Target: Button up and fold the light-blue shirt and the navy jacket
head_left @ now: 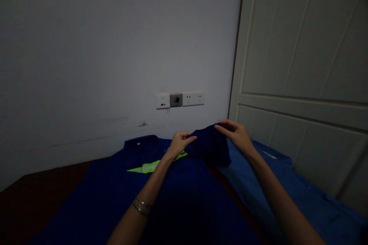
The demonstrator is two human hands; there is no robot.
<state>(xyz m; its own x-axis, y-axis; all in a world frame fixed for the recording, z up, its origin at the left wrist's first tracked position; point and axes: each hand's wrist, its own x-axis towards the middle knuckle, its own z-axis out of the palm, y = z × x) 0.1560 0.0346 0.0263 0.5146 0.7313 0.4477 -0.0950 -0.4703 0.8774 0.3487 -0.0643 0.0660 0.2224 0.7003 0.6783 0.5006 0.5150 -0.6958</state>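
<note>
A dark blue work shirt (115,187) lies spread out, its collar toward the wall. A yellow-green and silver reflective stripe (150,167) crosses its chest. One sleeve (211,146) is lifted off the surface between my hands. My left hand (180,142) pinches the sleeve near the shoulder side, thumb and fingers closed on the cloth. With thumb and fingertips, my right hand (236,134) grips the sleeve's upper edge farther out. The sleeve's lower part hangs down loosely. Dim light hides the folds of the cloth.
A lighter blue garment (258,183) lies to the right, beneath my right forearm. Both garments rest on a dark red surface (37,187). Behind stands a pale wall (100,57) with a row of sockets (188,99). A white panelled door (293,57) rises at the right.
</note>
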